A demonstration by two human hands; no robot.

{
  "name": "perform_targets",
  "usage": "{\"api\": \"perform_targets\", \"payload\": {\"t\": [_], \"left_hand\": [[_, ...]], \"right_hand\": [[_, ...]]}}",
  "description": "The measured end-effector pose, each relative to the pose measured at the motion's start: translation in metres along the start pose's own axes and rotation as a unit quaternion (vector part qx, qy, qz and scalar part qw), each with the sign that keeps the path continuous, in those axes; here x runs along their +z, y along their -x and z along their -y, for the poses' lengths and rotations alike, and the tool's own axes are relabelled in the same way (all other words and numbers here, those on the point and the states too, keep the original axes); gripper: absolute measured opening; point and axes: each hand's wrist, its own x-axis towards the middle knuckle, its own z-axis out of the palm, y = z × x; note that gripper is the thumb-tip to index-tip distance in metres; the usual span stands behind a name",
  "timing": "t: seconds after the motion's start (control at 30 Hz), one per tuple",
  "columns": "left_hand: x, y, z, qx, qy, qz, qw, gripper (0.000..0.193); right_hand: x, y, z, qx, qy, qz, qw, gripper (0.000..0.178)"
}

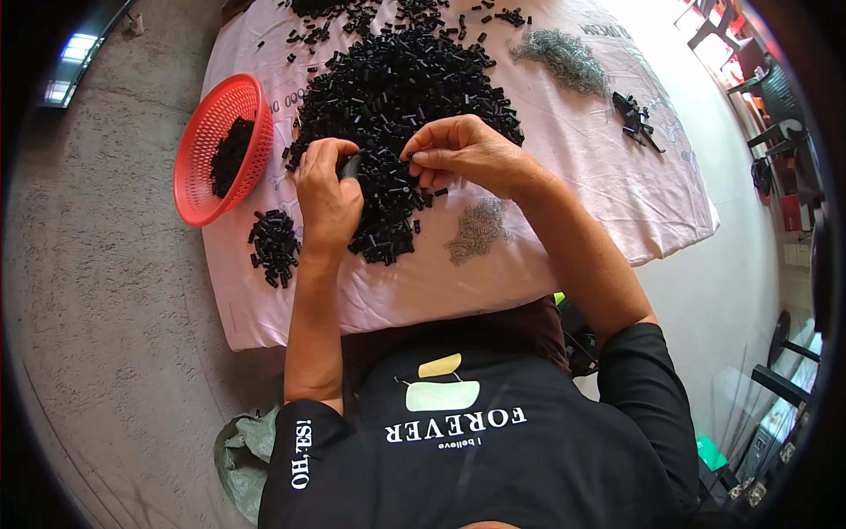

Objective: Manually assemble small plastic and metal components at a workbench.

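Note:
A large heap of small black cylindrical plastic pieces (401,84) lies on a pink cloth, and both my hands are over its near side. My left hand (330,196) has its fingers curled in. A dark, rounded shape shows at its thumb, whether a cover or a held piece I cannot tell. To its right, my right hand (467,152) pinches thumb and fingertips together. Whatever is in that pinch is lost against the black heap. Below the right hand sits a small pile of fine silvery wire parts (478,231), like tiny springs.
A red plastic basket (192,189) holding black pieces rests tilted at the cloth's left edge. Nearer me is a smaller black pile (274,247). Further right lie more silvery wire parts (562,60) and several longer black pieces (636,121). Dark chairs (751,66) stand beyond the pink cloth (617,207).

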Motion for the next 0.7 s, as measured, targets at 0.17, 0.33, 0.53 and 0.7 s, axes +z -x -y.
{"api": "perform_targets", "payload": {"t": [0.17,0.33,0.53,0.7], "left_hand": [[-0.008,0.017,-0.032,-0.127,0.23,0.06,0.963,0.042],[-0.006,0.023,-0.037,-0.146,0.321,0.085,0.932,0.044],[-0.005,0.03,-0.041,-0.162,0.359,0.08,0.916,0.042],[0.004,0.033,-0.043,-0.2,0.413,0.055,0.887,0.038]], "right_hand": [[-0.002,0.002,-0.002,-0.01,-0.01,-0.017,1.0,0.014],[-0.004,0.0,-0.004,-0.006,0.006,-0.001,1.0,0.018],[-0.002,0.003,-0.001,-0.038,0.002,-0.002,0.999,0.019],[0.002,0.001,-0.007,-0.013,-0.045,0.01,0.999,0.02]]}}
